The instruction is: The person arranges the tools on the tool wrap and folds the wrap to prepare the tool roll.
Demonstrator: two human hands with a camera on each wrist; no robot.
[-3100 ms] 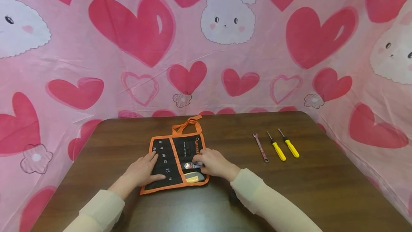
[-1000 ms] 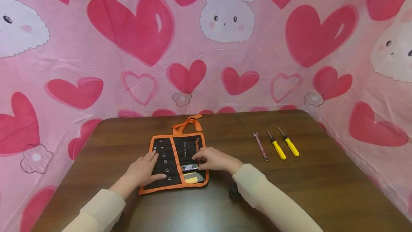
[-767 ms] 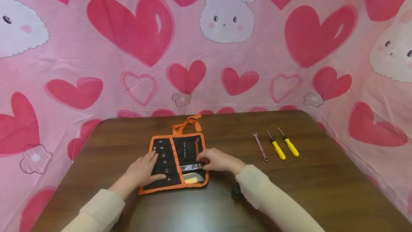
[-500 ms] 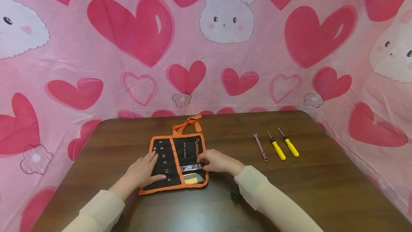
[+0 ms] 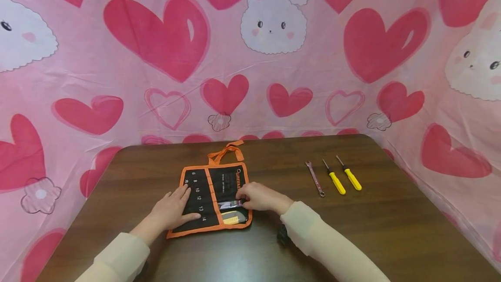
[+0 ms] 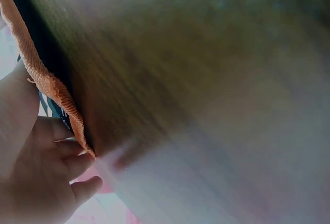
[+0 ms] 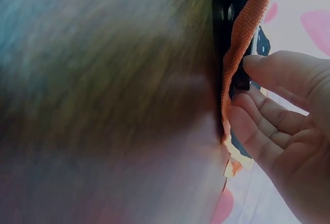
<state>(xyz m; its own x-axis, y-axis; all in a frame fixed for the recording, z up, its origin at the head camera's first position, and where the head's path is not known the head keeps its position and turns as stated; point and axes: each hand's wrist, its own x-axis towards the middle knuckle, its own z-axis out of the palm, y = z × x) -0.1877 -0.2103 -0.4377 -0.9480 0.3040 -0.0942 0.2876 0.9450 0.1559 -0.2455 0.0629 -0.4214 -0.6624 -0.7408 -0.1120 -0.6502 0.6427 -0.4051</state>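
Observation:
A black tool roll (image 5: 227, 189) with orange edging and printed numbers lies unfolded on the table. My left hand (image 5: 170, 208) rests on its numbered left half, fingers straight and thumb spread. At the right half, my right hand (image 5: 261, 196) pinches the right end of a small flat pack (image 5: 230, 205) with a dark label, whose left end meets the orange divider. The right wrist view shows thumb and fingertips at the pack's dark end (image 7: 241, 82), beside the orange edge. Just below the pack, a yellow and grey utility knife (image 5: 234, 218) sits in the roll.
To the right lie a combination wrench (image 5: 315, 179) and two yellow-handled screwdrivers (image 5: 336, 182), side by side. Orange ties (image 5: 225, 153) stretch from the roll's far edge. A pink heart-patterned cloth (image 5: 289, 68) hangs behind the brown table (image 5: 274, 156).
The pack sits slightly farther left than 3.1 seconds ago. My right hand loosened over it, shifted to its right end, then edged left again. My left hand has stayed in place.

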